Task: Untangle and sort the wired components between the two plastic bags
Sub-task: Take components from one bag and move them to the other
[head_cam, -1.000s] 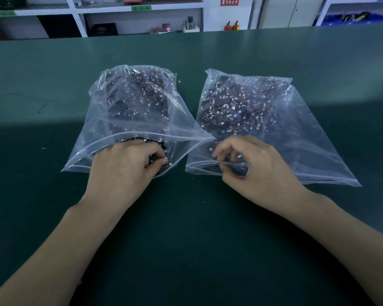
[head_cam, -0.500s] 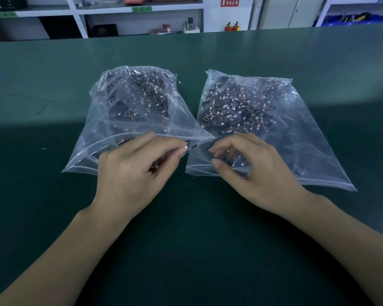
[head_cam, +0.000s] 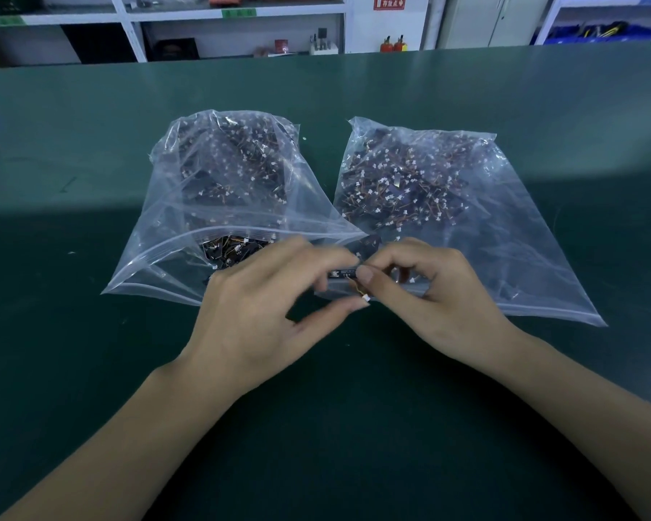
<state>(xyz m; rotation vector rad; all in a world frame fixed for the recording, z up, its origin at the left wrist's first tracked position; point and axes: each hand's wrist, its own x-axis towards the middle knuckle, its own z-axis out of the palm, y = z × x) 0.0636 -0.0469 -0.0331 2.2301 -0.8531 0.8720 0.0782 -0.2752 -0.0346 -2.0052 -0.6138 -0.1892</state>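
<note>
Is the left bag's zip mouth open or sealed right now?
Open. The left bag has its zip strips gaping apart, and dark wired components show uncovered through the gap.

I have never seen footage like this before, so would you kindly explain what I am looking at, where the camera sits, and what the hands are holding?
There is no machine here, just a person's two bare hands. The camera is worn on the person's head and looks forward and down at a green workbench. Two clear zip bags lie side by side on it, the left bag and the right bag, both full of small black components with thin wires and white connectors. Between the bags' mouths, the left hand and the right hand together pinch one wired component, a small black strip whose short wire ends in a white connector.
</note>
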